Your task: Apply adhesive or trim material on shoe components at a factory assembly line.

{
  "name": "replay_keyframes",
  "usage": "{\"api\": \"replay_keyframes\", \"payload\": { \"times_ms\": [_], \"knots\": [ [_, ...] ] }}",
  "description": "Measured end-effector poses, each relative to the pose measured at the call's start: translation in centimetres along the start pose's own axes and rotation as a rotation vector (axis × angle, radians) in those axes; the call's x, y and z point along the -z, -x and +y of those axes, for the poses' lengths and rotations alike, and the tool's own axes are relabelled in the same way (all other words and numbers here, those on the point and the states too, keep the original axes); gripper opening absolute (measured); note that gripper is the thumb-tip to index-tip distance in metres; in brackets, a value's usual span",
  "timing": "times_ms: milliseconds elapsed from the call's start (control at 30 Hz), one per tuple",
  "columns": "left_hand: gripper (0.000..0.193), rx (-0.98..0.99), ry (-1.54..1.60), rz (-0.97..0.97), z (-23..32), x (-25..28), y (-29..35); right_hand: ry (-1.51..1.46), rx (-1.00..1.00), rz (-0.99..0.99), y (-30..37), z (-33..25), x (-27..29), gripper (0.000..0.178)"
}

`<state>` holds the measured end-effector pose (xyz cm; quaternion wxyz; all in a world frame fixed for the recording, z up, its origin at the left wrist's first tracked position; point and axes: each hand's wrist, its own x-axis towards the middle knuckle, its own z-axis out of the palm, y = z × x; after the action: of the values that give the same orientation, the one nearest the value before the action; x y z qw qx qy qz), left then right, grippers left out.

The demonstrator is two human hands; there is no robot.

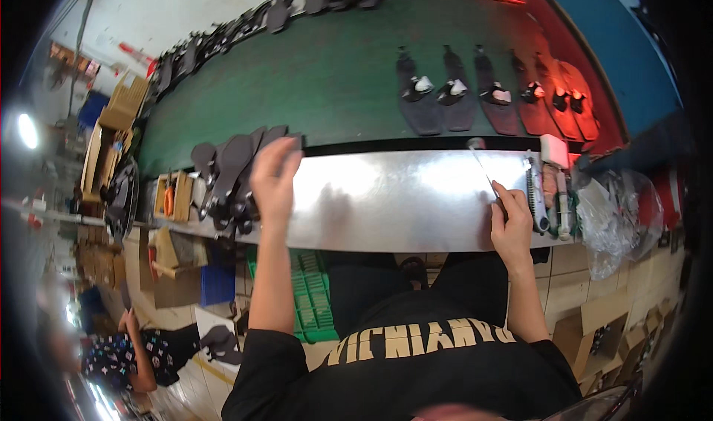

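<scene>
My left hand [273,177] is raised at the right edge of a pile of dark sandal soles [236,162] on the metal worktop's left end. Its fingers look apart and slightly blurred, with nothing visible in them; whether it touches the soles I cannot tell. Over the right part of the worktop [386,198], my right hand [512,217] is closed round the dark handle of a slim tool [484,170]. The tool's thin metal shaft points away from me and ends in a small rounded head near the worktop's far edge.
Several sandals [454,98] lie in a row on the green belt [312,72], the rightmost under red light. A brush [533,198] and a white block [554,150] are at the right end, beside plastic bags [613,213]. Another person [134,354] is at lower left.
</scene>
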<state>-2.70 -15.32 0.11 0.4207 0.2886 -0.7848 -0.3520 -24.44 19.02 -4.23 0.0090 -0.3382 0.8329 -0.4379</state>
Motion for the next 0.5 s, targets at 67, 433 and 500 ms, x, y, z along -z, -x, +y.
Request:
{"api": "replay_keyframes", "payload": {
  "times_ms": [67, 433, 500],
  "knots": [
    [0.032, 0.086, 0.010, -0.207, 1.2, -6.4, -1.2, 0.099, -0.015, -0.006, -0.7, 1.4, 0.8, 0.036],
    [0.035, -0.152, -0.517, -0.047, -2.8, -28.6, -5.4, 0.273, 0.145, 0.125, -1.8, 0.9, 1.5, 0.048],
    [0.031, -0.123, -0.285, 0.017, -2.6, -27.5, -5.7, 0.234, 0.145, 0.160, -1.6, 0.3, 1.5, 0.047]
  ]
}}
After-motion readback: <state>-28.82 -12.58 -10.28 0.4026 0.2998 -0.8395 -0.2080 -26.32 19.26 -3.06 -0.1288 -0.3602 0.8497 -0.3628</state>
